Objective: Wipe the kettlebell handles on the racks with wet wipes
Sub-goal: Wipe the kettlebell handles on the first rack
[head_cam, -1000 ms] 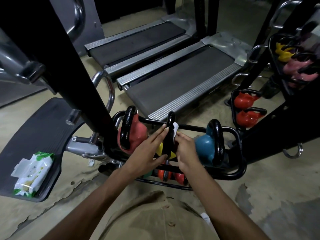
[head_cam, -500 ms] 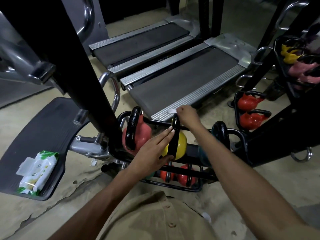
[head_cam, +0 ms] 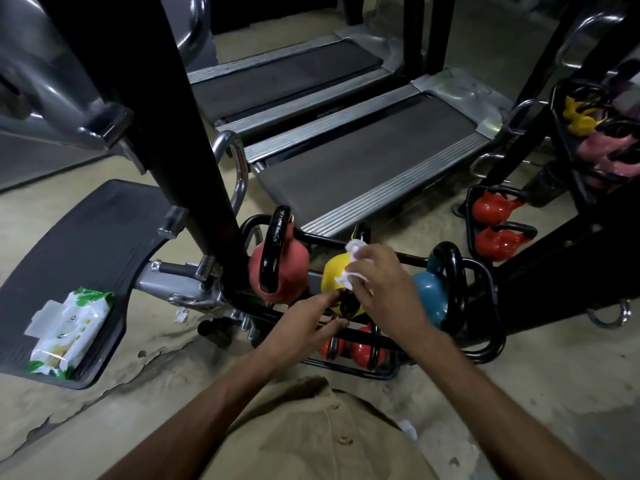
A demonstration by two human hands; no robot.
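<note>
A low black rack (head_cam: 485,344) holds a red kettlebell (head_cam: 294,268), a yellow kettlebell (head_cam: 334,275) and a blue kettlebell (head_cam: 427,289), each with a black handle. My right hand (head_cam: 388,285) presses a crumpled white wet wipe (head_cam: 349,268) against the yellow kettlebell's handle, whose far end (head_cam: 362,232) shows beyond the hand. My left hand (head_cam: 304,327) rests its fingertips on the near, lower end of that same handle. Small red kettlebells (head_cam: 363,351) sit on the rack's lower tier.
A green and white wipes pack (head_cam: 69,330) lies on a black footplate (head_cam: 86,237) at left. A thick black post (head_cam: 180,133) rises just left of the rack. Two treadmills (head_cam: 363,161) lie beyond. More racks with red (head_cam: 495,223), yellow and pink kettlebells stand at right.
My right hand has drawn the wipe from the handle's far top end back toward me along the handle. My left hand has slid down to the handle's near base.
</note>
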